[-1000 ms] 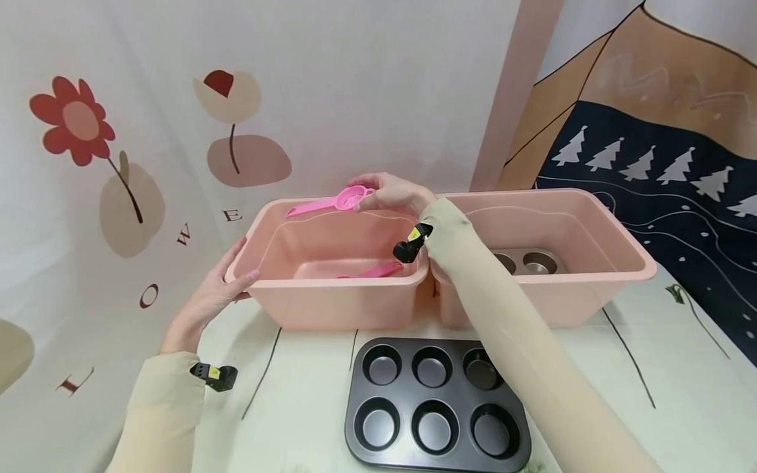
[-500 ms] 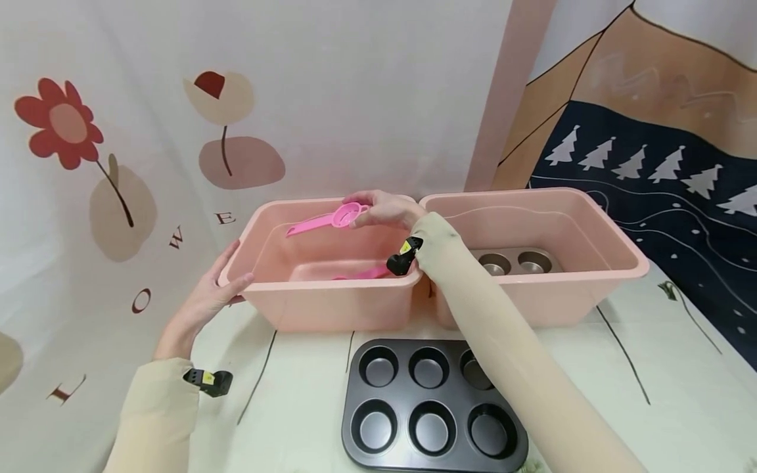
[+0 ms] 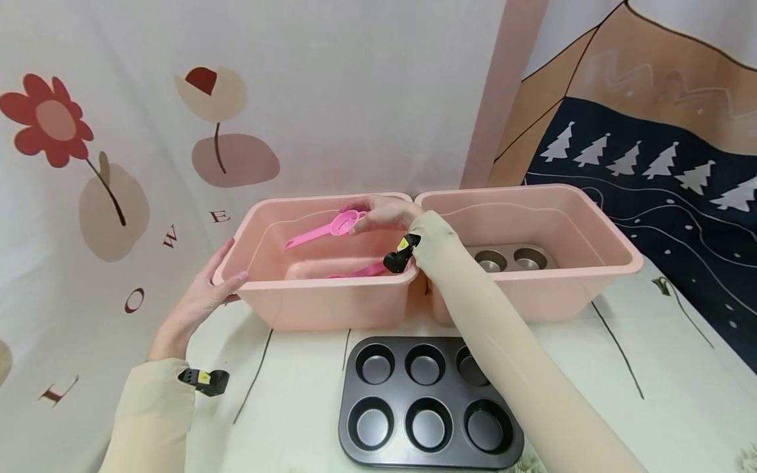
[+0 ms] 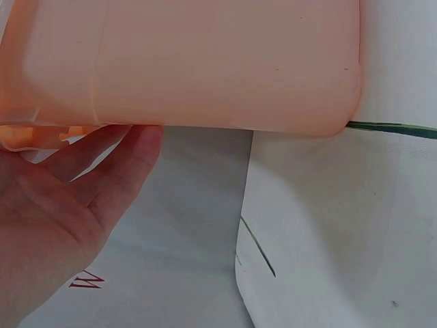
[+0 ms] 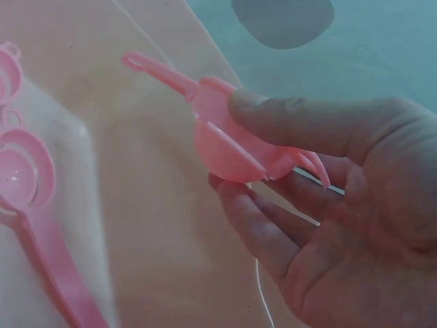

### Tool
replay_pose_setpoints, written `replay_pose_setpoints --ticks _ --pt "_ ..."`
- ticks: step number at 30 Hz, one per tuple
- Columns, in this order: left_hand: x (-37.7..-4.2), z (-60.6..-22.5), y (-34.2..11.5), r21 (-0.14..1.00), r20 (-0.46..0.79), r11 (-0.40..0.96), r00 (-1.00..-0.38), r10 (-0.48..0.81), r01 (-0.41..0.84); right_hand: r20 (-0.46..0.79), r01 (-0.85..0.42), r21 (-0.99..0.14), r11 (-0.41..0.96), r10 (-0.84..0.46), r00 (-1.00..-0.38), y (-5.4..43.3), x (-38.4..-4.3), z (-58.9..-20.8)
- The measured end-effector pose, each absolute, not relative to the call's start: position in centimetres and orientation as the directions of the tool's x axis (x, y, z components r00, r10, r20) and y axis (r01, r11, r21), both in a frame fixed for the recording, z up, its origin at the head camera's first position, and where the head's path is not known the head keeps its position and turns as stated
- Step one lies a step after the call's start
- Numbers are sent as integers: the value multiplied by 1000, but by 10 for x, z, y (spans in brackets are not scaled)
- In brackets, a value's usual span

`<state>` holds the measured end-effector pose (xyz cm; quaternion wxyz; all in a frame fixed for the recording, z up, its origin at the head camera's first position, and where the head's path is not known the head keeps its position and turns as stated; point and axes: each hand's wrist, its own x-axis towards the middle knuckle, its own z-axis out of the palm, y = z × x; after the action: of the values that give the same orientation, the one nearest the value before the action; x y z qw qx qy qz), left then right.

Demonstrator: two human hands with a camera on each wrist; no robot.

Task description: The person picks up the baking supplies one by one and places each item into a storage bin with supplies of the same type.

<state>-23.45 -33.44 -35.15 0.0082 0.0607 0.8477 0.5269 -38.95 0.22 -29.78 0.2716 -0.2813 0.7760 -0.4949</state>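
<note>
Behind everything, a white cloth backdrop [image 3: 355,98] with flower prints. Below, a white counter [image 3: 296,401].

On the counter, just beside each other: a deep pink plastic left bin [image 3: 319,305] and a matching right bin [image 3: 532,299]. Probably paired for quick reach.

Nearer: a dark grey metal six-cup muffin tin [image 3: 401,394], cups upward, partly hidden under the right sleeve. Inside the right bin: a duller brown-grey metal muffin pan [image 3: 511,256], only partly visible.

At the left bin's near-left corner: left hand [image 3: 204,292], fingers straight and spread against the outside, thumb at the rim. Likely steadying.

Over the left bin: right hand [image 3: 387,213], pinching a pink plastic egg separator [image 3: 343,224] by the cup, thumb above, fingers below. Handle free, slanting down leftward; apparently a light grip, enough for thin plastic.

On the left bin's floor: a second pink plastic utensil [image 3: 367,270], mostly a handle from the head. From the right wrist, also a ringed cup, plus another ring at frame edge. From the left wrist, fingertips touching the bin's outer wall; no interior visible.
</note>
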Motion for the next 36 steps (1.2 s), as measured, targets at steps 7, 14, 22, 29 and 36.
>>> replay_pose_setpoints --ticks 7,14,22,29,36 --pt "-233 -349 -337 882 48 461 -993 110 94 -146 -189 -919 346 -744 -652 0 -390 -297" --pt "-231 -349 -338 875 52 474 -992 111 99 -152 -216 -913 346 -780 -608 -3 -390 -297" --pt "-233 -348 -338 879 54 465 -992 115 102 -224 -140 -918 370 -778 -587 -1 -388 -298" --pt "-233 -346 -336 875 51 473 -992 119 102 -264 -103 -916 388 -776 -573 0 -388 -298" --pt "-235 -347 -337 886 69 448 -989 131 121 -282 -90 -910 405 -764 -580 0 -387 -298"
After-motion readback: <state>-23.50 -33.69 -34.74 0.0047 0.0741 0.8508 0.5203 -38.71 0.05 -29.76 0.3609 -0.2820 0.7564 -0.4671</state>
